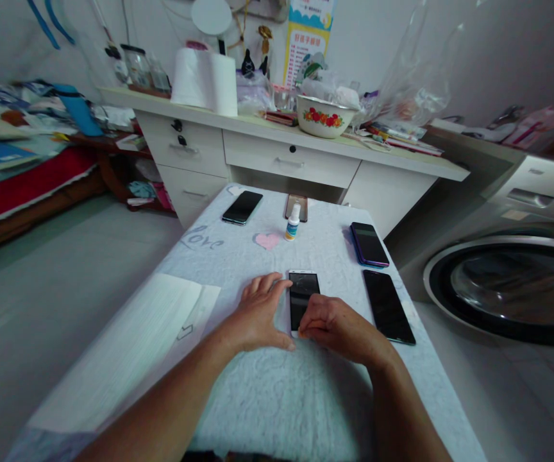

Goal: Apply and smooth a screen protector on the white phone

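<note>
A white-framed smartphone (301, 295) with a dark screen lies flat on the cloth-covered table. My left hand (260, 314) is open beside it, the index fingertip at the phone's left edge and the thumb stretched toward its lower left corner. Over the phone's lower end, my right hand (329, 324) is closed in a pinch. A small orange piece (302, 333) shows between its fingers, mostly hidden. Beyond the phone stands a small white bottle (293, 224) with a blue and yellow label.
Another black phone (243, 207) lies at the far left. Stacked phones (369, 244) and a large black phone (388, 307) line the right edge. A phone case (302, 206) lies behind the bottle. White paper (133, 346) covers the left side. A washing machine (522, 212) stands right.
</note>
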### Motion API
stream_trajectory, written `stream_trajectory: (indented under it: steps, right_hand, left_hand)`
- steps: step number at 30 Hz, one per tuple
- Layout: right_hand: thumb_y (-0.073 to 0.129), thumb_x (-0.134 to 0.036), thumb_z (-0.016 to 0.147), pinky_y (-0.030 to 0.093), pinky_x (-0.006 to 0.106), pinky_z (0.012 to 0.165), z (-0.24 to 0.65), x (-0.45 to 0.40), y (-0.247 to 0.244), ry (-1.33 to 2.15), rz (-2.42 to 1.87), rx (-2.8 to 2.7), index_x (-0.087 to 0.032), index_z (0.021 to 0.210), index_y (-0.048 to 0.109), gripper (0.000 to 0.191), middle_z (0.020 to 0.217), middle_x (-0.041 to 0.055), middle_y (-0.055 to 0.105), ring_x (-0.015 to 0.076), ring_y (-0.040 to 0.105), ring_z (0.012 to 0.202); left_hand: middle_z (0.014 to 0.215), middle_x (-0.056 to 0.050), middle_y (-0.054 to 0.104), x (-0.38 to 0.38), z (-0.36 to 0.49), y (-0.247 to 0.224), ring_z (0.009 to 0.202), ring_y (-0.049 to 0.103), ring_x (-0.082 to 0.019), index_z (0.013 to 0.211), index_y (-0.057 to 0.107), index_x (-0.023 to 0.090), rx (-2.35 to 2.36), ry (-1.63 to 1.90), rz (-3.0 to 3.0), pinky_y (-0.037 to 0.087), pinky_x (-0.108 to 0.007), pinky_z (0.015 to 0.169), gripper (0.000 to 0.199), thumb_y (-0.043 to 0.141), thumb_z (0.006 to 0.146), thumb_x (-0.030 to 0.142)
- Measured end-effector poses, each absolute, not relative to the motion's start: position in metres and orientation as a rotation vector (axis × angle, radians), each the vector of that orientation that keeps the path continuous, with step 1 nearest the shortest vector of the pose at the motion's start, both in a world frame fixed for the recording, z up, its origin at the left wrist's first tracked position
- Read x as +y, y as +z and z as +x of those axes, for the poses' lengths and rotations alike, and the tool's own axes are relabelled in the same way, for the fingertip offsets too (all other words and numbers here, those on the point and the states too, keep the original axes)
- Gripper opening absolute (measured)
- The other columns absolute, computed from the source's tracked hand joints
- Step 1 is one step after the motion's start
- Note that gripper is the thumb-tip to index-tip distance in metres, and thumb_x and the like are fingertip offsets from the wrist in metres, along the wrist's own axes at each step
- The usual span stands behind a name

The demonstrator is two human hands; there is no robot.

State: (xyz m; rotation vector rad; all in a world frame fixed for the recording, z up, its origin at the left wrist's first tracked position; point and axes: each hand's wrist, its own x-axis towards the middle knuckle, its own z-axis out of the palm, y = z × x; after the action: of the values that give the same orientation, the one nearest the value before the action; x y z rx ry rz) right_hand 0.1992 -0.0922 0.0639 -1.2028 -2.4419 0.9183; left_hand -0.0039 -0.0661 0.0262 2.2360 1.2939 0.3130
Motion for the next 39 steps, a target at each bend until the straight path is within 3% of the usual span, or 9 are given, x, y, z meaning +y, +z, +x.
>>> stream_trajectory:
  steps: [10,17,39]
  right_hand:
    - [0.062,-0.004,0.078,0.043,0.021,0.066,0.186,-0.092,0.057,0.868,-1.158,-2.417,-0.016,0.075,0.071,0.015,0.077,0.0019,0.063,0.0123,0.055,0.075]
    - [0.060,-0.003,0.079,0.044,0.022,0.071,0.195,-0.093,0.065,0.902,-1.208,-2.443,-0.016,0.081,0.072,0.018,0.081,0.0024,0.066,0.0124,0.057,0.077]
    - [0.058,-0.007,0.077,0.043,0.022,0.068,0.215,-0.095,0.070,0.926,-1.390,-2.435,-0.017,0.075,0.072,0.017,0.076,0.0015,0.064,0.0120,0.057,0.071]
  left_hand:
    - [0.151,-0.010,0.030,-0.068,0.000,0.020,0.135,0.027,-0.034,0.134,0.035,0.024,1.252,0.366,2.301,0.027,-0.050,0.109,0.110,0.084,0.040,0.053]
    - [0.149,-0.010,0.035,-0.070,0.002,0.027,0.133,0.030,-0.032,0.132,0.037,0.023,1.272,0.358,2.314,0.029,-0.048,0.108,0.095,0.079,0.051,0.051]
    - [0.148,-0.008,0.034,-0.070,0.001,0.033,0.134,0.028,-0.033,0.134,0.034,0.026,1.246,0.336,2.275,0.026,-0.049,0.109,0.089,0.075,0.057,0.044]
